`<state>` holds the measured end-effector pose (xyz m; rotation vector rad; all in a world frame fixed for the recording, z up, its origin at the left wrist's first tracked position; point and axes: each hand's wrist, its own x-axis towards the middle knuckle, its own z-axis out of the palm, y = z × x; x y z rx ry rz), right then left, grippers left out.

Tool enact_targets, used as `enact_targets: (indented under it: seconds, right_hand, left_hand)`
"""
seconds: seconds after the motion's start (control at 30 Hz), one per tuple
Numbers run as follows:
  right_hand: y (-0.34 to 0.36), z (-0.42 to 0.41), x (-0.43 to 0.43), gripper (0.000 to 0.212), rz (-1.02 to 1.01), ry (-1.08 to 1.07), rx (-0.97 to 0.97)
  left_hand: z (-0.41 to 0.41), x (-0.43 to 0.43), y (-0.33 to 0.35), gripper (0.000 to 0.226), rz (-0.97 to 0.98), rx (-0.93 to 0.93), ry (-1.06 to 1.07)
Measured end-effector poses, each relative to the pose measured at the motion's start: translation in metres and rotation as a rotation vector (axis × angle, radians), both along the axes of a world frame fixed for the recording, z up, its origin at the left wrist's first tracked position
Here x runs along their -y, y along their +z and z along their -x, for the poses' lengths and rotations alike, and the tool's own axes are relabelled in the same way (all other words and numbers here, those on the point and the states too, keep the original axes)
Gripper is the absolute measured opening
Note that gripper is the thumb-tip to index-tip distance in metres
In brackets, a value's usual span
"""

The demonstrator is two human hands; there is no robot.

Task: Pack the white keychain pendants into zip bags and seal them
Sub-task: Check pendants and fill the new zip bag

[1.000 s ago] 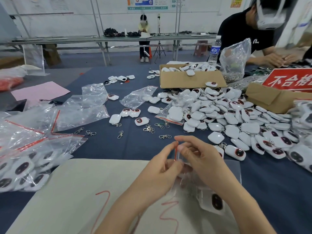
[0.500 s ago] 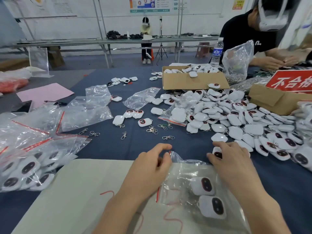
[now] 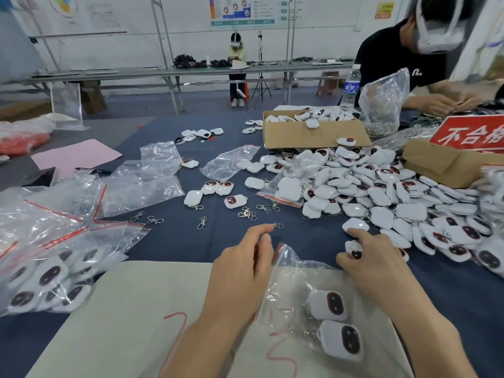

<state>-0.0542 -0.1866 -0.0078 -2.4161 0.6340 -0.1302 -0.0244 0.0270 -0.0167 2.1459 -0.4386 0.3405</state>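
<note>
A clear zip bag (image 3: 289, 290) with a red strip lies on a beige sheet (image 3: 136, 309) in front of me. Two white keychain pendants (image 3: 330, 306) with dark ovals are inside it. My left hand (image 3: 242, 271) holds the bag's raised left edge by the red strip. My right hand (image 3: 379, 266) reaches to the edge of the big pendant pile (image 3: 395, 192). Its thumb and fingers pinch one loose pendant (image 3: 354, 251), and its index fingertip touches a plain white pendant (image 3: 354, 226).
Filled bags (image 3: 41, 271) and empty bags (image 3: 141, 186) lie at the left. Loose metal clasps (image 3: 246, 214) are scattered mid-table. A cardboard box (image 3: 300, 136) of pendants, a water bottle (image 3: 350, 88), a red sign (image 3: 474, 133) and another person (image 3: 403, 58) are behind the pile.
Both hands had been pinching the bag's top together. They have since parted: the bag lies on the sheet, and my right hand has moved right to the pile and taken a pendant.
</note>
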Motion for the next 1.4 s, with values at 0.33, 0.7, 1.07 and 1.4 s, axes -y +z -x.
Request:
enact_targets:
  seconds: [0.33, 0.7, 1.07, 1.4]
  right_hand:
    - [0.026, -0.001, -0.033, 0.025, -1.027, 0.258, 0.535]
    - [0.020, 0.003, -0.064, 0.018, -0.932, 0.349, 0.430]
    - [0.014, 0.002, -0.066, 0.007, -0.901, 0.304, 0.431]
    - [0.015, 0.001, -0.065, 0.014, -0.889, 0.286, 0.455]
  left_hand:
    - [0.007, 0.008, 0.005, 0.027, 0.166, 0.103, -0.151]
    - [0.008, 0.013, 0.015, 0.020, 0.659, -0.259, -0.182]
    - [0.006, 0.012, 0.013, 0.019, 0.613, -0.237, -0.140]
    - [0.009, 0.014, 0.014, 0.013, 0.562, -0.160, -0.144]
